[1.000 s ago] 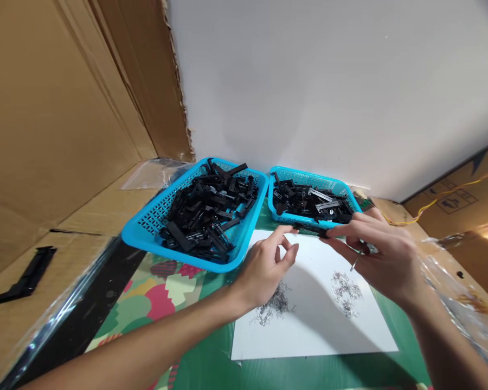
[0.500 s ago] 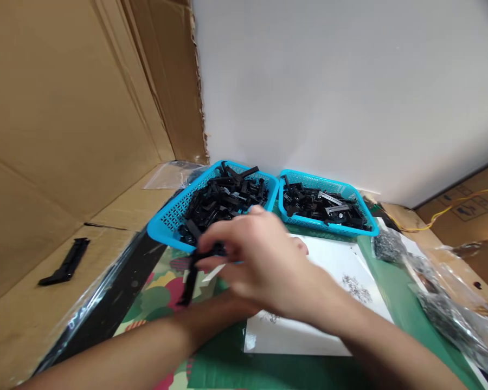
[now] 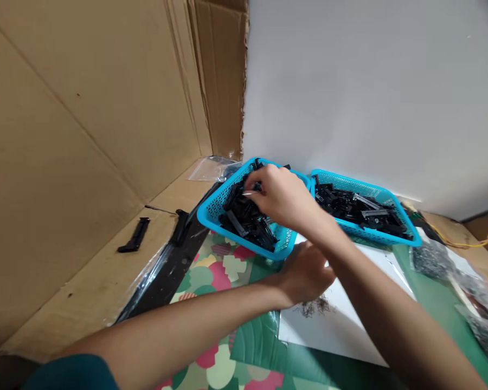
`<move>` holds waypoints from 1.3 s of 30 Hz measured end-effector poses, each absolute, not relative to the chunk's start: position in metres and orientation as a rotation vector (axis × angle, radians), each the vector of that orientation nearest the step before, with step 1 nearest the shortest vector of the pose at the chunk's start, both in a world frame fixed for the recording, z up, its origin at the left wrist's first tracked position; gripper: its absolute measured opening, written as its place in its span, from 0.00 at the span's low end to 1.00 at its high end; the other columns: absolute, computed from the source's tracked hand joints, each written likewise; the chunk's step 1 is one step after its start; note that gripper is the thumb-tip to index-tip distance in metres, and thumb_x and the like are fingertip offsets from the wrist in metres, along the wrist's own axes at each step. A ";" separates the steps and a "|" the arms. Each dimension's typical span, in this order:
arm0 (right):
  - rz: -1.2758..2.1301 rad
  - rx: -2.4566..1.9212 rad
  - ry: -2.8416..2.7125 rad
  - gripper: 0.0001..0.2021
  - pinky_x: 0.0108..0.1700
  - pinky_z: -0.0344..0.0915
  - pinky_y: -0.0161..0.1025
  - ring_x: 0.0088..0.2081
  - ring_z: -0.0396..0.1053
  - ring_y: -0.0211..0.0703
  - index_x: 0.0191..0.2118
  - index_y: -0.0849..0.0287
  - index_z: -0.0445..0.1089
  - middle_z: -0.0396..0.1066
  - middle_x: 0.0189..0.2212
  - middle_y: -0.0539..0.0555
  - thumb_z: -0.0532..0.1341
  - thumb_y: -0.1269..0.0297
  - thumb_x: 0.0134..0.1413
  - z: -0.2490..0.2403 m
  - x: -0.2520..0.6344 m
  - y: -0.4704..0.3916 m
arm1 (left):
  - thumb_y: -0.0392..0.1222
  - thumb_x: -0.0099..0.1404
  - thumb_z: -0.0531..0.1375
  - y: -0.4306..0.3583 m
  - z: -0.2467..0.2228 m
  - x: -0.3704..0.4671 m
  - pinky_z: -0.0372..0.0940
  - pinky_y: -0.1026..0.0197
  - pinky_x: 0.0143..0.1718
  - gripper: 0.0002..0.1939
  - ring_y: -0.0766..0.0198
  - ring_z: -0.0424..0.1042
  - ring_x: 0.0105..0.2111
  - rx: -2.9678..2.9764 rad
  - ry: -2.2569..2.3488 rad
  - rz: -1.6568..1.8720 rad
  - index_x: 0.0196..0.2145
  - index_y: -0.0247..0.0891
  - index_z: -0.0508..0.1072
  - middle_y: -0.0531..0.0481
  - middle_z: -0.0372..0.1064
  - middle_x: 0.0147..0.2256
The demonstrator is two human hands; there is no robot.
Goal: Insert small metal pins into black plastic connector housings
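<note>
The right hand (image 3: 278,195) crosses above the left and dips into the left blue basket (image 3: 285,251), thumb and fingertips narrowly spaced at the heaped black parts (image 3: 244,222); whether it grips one cannot be told. The left hand (image 3: 309,273) curls over the white sheet (image 3: 345,325), near thin wire pieces (image 3: 314,307), its contents hidden.

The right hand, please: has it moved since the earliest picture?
Yes: the right hand moved left, from near the right basket to over the left basket.
</note>
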State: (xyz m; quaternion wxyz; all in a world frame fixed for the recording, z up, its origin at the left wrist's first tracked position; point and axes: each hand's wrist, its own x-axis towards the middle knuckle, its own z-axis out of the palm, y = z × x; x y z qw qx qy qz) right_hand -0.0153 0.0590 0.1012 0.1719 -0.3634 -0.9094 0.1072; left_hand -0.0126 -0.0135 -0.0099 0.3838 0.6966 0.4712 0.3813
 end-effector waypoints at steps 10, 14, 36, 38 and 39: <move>0.304 -1.151 -2.885 0.15 0.36 0.61 0.40 0.41 0.76 0.52 0.48 0.55 0.81 0.80 0.39 0.59 0.71 0.74 0.54 0.067 0.027 0.077 | 0.46 0.71 0.58 -0.012 -0.011 -0.010 0.58 0.57 0.30 0.11 0.53 0.75 0.31 1.928 1.265 0.911 0.35 0.37 0.74 0.46 0.76 0.31; 0.270 -1.179 -2.867 0.14 0.38 0.64 0.42 0.46 0.77 0.57 0.50 0.59 0.81 0.81 0.43 0.63 0.65 0.74 0.60 0.068 0.028 0.078 | 0.45 0.71 0.59 -0.013 -0.008 -0.012 0.58 0.57 0.29 0.11 0.51 0.76 0.31 1.928 1.275 0.888 0.34 0.37 0.75 0.45 0.77 0.30; 0.353 -1.310 -2.725 0.12 0.30 0.60 0.39 0.37 0.77 0.52 0.40 0.60 0.79 0.81 0.37 0.60 0.72 0.64 0.48 0.066 0.005 0.083 | 0.38 0.67 0.59 -0.006 -0.013 -0.013 0.50 0.60 0.26 0.08 0.58 0.69 0.26 1.921 1.292 0.906 0.29 0.37 0.71 0.49 0.71 0.25; 0.388 -1.302 -2.665 0.12 0.30 0.59 0.37 0.36 0.75 0.48 0.40 0.59 0.80 0.80 0.36 0.57 0.71 0.64 0.47 0.072 0.007 0.083 | 0.38 0.67 0.59 -0.006 -0.011 -0.014 0.48 0.60 0.25 0.11 0.61 0.66 0.23 1.922 1.283 0.919 0.25 0.38 0.69 0.52 0.66 0.22; 0.404 -1.296 -2.639 0.11 0.30 0.58 0.37 0.36 0.74 0.45 0.40 0.59 0.80 0.79 0.35 0.56 0.70 0.63 0.49 0.078 0.011 0.082 | 0.38 0.68 0.59 -0.006 -0.009 -0.014 0.48 0.60 0.25 0.12 0.62 0.64 0.22 1.919 1.275 0.933 0.25 0.38 0.69 0.53 0.65 0.21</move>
